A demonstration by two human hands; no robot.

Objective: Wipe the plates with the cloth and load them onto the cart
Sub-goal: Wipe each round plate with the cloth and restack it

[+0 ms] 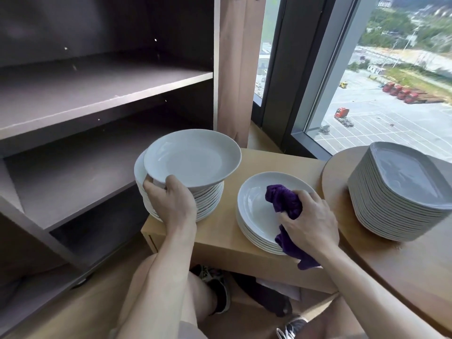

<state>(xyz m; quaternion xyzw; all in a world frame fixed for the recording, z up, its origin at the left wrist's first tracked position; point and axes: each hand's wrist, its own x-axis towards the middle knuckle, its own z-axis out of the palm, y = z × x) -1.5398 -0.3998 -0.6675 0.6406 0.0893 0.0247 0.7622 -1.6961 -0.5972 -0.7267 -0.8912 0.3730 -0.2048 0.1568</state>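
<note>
Right now the left hand (168,199) grips the near rim of 1 white plate (190,157), its fingers curled round the lip. The plate sits off-centre above the left stack (195,204) of round white plates; I cannot tell whether its underside touches the stack. Holding it by the edge leaves the whole face bare, which suits wiping.

The right hand (310,223) is closed round a bunched purple cloth (283,201), and a tail of the cloth hangs past the bench edge. The wad lies in or just above the top plate of the middle stack (254,223), apart from the held plate. Bunching likely gives a firm pad to rub with.

Both round stacks stand near each other on the pale wooden bench (269,160), within reach of either hand. A 3rd stack (396,199), of grey square-cornered plates, stands well to the right on a round table (337,172).

The cart (102,94), a dark shelved unit, stands just left of the bench with its open shelves facing it, so a wiped plate needs only a short carry leftward. My judgement is that the step in hand is bringing plate and cloth together for a wipe.
</note>
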